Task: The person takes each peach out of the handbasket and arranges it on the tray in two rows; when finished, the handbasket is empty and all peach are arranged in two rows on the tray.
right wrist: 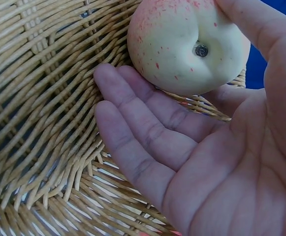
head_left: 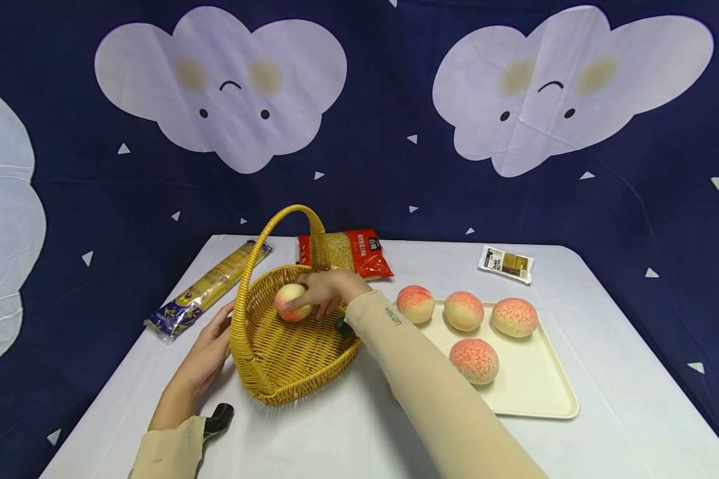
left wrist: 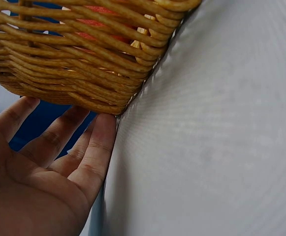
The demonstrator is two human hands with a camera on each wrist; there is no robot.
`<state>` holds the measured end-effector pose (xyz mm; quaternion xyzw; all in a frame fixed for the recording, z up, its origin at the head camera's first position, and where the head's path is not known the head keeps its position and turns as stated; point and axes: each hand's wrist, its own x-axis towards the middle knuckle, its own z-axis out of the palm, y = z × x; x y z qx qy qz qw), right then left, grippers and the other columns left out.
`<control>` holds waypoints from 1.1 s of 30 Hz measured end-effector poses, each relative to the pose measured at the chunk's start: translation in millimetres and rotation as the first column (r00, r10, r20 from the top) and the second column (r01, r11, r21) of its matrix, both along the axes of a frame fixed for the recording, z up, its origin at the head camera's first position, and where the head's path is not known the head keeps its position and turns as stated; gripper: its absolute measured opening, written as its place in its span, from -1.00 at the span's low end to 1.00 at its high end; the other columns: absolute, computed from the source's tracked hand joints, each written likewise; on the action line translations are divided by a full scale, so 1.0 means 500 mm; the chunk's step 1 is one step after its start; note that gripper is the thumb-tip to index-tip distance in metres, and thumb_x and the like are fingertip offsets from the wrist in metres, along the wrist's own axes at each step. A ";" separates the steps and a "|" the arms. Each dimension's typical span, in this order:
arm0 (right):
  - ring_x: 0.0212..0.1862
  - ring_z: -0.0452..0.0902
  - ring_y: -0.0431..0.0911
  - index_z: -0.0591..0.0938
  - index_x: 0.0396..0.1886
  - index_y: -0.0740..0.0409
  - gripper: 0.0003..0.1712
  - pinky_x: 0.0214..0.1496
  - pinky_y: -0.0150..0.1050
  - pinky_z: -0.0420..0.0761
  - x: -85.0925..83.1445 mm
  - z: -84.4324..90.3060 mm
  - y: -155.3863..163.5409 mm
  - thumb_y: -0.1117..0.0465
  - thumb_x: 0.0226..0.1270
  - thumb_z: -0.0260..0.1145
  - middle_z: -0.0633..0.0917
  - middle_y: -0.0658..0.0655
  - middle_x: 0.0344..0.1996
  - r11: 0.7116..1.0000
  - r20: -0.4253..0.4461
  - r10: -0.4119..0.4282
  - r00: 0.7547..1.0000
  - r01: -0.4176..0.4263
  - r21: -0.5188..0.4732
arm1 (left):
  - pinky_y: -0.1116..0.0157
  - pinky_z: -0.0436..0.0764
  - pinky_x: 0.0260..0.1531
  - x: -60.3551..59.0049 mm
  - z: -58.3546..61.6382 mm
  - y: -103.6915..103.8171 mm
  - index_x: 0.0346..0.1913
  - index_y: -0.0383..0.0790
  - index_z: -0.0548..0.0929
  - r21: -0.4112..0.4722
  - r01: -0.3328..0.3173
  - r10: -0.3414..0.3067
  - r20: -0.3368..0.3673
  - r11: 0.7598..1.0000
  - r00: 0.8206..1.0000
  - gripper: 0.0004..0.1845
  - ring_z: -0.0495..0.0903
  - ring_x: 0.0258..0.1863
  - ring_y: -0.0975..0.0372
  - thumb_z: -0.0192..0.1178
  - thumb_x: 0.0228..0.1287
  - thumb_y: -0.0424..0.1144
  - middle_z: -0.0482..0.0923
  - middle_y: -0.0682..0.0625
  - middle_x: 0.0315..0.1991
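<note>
A yellow-brown wicker basket point(head_left: 302, 349) with a tall arched handle point(head_left: 239, 319) stands left of the table's middle. My right hand point(head_left: 329, 293) reaches into it and holds a peach point(head_left: 292, 303) by the far left inner wall. In the right wrist view, thumb and forefinger grip the pale, red-speckled peach point(right wrist: 182, 49) with its stem hollow showing, while the other fingers point(right wrist: 133, 162) extend beside the weave. My left hand point(head_left: 206, 349) is at the basket's left side. Its fairly straight fingers point(left wrist: 96, 152) touch the lower wicker wall point(left wrist: 74, 69) in the left wrist view.
Several peaches point(head_left: 475, 361) sit on a cream tray point(head_left: 533, 399) at the right, partly behind my right sleeve. A long noodle pack point(head_left: 216, 283) lies at the left, a red bag point(head_left: 362, 253) behind the basket, and a small white packet point(head_left: 506, 264) at the back right.
</note>
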<state>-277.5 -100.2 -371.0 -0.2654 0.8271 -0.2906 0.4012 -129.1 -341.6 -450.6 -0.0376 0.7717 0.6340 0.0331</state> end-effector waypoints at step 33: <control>0.17 0.56 -0.07 0.33 0.65 0.05 -0.05 0.37 0.00 0.65 0.004 0.003 0.009 0.03 0.33 0.51 0.51 0.15 0.40 0.996 -0.095 0.078 0.992 -0.074 0.044 | 0.57 0.50 0.10 -0.001 -0.001 0.001 0.76 -0.01 0.04 -0.023 -0.010 0.011 0.019 1.000 1.000 -0.28 0.44 0.22 0.43 0.01 0.74 0.04 0.20 -0.26 0.60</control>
